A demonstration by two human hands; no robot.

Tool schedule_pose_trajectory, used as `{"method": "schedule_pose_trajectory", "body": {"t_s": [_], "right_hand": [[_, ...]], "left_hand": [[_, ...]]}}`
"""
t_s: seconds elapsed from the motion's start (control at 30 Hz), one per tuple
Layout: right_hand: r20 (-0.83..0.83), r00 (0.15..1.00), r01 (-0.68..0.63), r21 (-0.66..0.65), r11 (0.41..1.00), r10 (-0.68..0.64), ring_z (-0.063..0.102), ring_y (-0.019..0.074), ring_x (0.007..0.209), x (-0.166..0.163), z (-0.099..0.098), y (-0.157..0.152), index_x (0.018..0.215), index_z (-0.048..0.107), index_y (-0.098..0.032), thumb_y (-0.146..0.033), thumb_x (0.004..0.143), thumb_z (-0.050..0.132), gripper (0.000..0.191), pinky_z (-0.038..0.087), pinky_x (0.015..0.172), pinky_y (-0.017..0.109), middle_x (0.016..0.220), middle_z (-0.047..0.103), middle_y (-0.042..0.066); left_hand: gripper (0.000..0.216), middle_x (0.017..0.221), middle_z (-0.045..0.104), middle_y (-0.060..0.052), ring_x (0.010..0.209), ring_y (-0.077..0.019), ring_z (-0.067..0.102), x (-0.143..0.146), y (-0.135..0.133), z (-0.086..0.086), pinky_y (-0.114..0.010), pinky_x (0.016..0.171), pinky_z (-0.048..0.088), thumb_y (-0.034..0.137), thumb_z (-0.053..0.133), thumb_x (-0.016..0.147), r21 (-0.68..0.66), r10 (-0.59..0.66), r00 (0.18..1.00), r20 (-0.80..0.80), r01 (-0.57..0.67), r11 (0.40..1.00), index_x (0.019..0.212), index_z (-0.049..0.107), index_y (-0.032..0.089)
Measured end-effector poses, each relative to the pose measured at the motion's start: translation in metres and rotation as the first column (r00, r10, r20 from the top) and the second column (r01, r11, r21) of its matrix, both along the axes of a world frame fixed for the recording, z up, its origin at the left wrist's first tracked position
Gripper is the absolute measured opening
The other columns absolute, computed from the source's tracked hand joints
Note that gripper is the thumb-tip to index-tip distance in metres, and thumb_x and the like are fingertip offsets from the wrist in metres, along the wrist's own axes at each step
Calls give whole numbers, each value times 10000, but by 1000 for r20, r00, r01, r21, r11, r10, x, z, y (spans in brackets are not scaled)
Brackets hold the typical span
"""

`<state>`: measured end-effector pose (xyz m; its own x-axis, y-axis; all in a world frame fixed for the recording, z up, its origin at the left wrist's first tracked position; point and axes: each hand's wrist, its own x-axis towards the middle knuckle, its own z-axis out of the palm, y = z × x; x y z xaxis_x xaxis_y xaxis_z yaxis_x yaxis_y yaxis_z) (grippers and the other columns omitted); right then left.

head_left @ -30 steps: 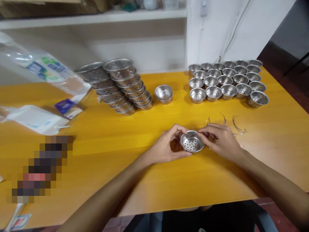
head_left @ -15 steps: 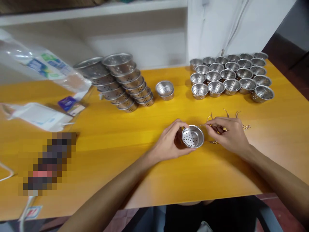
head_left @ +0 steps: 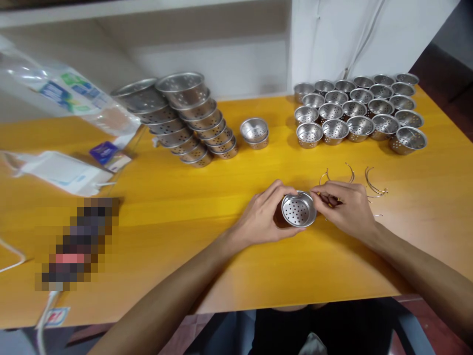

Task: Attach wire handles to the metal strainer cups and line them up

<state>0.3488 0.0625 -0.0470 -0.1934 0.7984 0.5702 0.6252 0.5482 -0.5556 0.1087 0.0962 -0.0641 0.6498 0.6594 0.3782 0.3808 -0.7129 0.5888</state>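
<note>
Head view, one entry.

Perforated metal cup (head_left: 299, 209): small, round, shiny, holes across its floor; tilted with its mouth toward the camera; held just above the yellow table (head_left: 207, 197), near the front edge, between both hands.

Left hand (head_left: 266, 217): curled round the cup's left side, thumb over the rim, fingers behind; gripping the cup.

Right hand (head_left: 343, 207): just right of the cup, fingertips pinched together at its right rim; closed on something thin, most likely a wire, too small to tell for certain.

Loose wire handles (head_left: 371, 183): thin curved pieces, lying on the table just behind and to the right of the right hand.

Grid of cups (head_left: 360, 111): same perforated kind, set upright in rows at the far right of the table; nothing visible inside them.

Nested pair of cups (head_left: 254, 133): one inside the other, far centre, well apart from the hands.

Leaning stacks of cups (head_left: 185, 118): two long nested columns, tipped over toward the left, far left of centre.

Plastic bags (head_left: 62, 98): clear, printed, at the far left; flat white packet (head_left: 62, 172) in front of them.
</note>
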Motion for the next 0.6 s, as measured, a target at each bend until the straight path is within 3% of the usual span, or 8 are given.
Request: {"method": "schedule_pose_trajectory", "body": {"t_s": [0.3, 0.43, 0.5, 0.6], "right_hand": [[-22, 1000, 18, 38, 999, -17, 552, 106, 523, -4, -3, -2, 881, 797, -168, -191, 994, 695, 154, 436, 537, 264, 624, 661, -2], [-139, 990, -20, -128, 992, 2, 592, 117, 554, -4, -5, -3, 1008, 855, -193, -256, 1005, 710, 158, 477, 564, 267, 695, 726, 9], [-244, 968, -134, -279, 951, 65, 678, 136, 642, -3, -3, -3, 1080, 870, -227, -318, 1023, 715, 189, 529, 612, 269, 822, 800, 29], [-425, 885, -381, -425, 821, 190, 789, 192, 920, 1, 0, 0, 1099, 881, -265, -410, 1037, 717, 228, 621, 818, 309, 1034, 847, 56]], "left_hand": [[608, 1125, 630, -69, 930, -230, 679, -1, 0, -4, -385, 795, 593, 535, 869, 844, 5, -26, 999, -42, 26, 1000, 1301, 599, 237], [631, 1135, 600, -76, 937, -241, 671, 0, 0, -1, -406, 804, 604, 543, 862, 840, -43, -23, 993, -114, 18, 999, 1341, 627, 240], [622, 1125, 587, -72, 946, -247, 667, 1, 1, 2, -422, 819, 611, 523, 872, 822, -81, -15, 990, -142, 4, 997, 1325, 639, 241], [582, 1120, 576, -67, 974, -250, 666, 3, 1, 5, -440, 863, 620, 464, 863, 826, -129, -12, 990, -142, -6, 992, 1317, 644, 240]]}}
